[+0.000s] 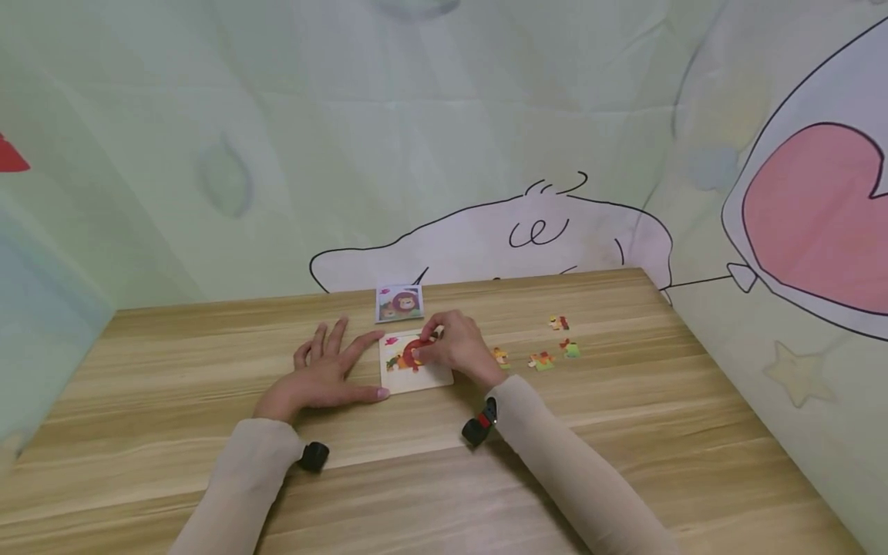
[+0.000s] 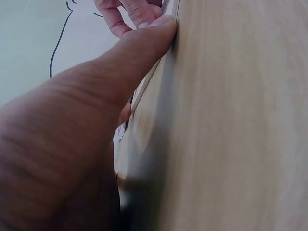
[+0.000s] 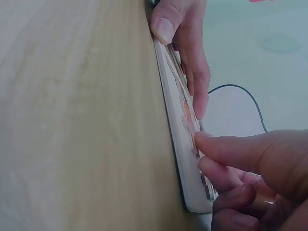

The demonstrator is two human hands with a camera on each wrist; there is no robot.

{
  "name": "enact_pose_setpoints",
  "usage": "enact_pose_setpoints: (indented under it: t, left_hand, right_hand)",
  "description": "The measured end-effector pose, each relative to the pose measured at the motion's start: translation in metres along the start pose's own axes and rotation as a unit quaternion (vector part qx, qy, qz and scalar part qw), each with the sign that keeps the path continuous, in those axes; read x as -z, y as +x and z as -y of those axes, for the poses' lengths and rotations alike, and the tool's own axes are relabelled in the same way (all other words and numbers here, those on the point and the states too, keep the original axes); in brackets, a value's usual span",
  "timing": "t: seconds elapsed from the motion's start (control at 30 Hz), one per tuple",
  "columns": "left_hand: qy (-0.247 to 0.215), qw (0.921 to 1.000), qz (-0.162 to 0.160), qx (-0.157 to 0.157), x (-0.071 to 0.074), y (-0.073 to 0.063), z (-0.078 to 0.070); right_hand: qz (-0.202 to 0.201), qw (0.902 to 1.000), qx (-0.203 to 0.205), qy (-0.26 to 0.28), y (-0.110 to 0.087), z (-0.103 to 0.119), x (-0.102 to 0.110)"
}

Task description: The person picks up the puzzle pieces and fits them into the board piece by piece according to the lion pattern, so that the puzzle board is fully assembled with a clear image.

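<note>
A pale wooden puzzle board [image 1: 422, 379] lies flat on the table, its upper part filled with a red, orange and pink picture. My left hand [image 1: 322, 378] is spread at its left side, with the index fingertip at the upper left corner and the thumb at the lower left one. Over the board's right half, my right hand [image 1: 454, 344] pinches a red puzzle piece [image 1: 428, 337] between thumb and curled fingers, down at the picture; the hand hides part of it. In the right wrist view, the thumb and index fingertips meet close on the board [image 3: 175, 137].
A lion picture card [image 1: 399, 304] lies just beyond the board. Right of my right hand are several loose puzzle pieces [image 1: 541, 361], one partly behind the wrist. The wooden table [image 1: 388, 470] meets a printed cloth wall [image 1: 333, 154] at its far edge.
</note>
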State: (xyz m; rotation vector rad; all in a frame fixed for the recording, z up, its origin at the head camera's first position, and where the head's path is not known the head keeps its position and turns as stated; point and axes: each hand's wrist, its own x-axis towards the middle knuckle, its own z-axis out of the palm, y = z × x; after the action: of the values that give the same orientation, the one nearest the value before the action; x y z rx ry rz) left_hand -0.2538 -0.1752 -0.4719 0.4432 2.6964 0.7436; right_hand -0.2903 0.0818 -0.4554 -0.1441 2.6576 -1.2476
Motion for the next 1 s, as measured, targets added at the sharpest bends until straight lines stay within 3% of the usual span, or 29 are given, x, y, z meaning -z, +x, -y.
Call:
enact_pose_setpoints:
  t: [0.27, 1.0]
  left_hand:
    - [0.004, 1.0, 0.0, 0.002, -0.002, 0.001, 0.001]
    - [0.012, 0.9999, 0.0, 0.009, -0.005, 0.005, 0.006]
  right_hand:
    - [-0.013, 0.9994, 0.031, -0.007, -0.002, -0.001, 0.007]
    - [-0.029, 0.999, 0.033, 0.006, -0.016, -0.02, 0.054]
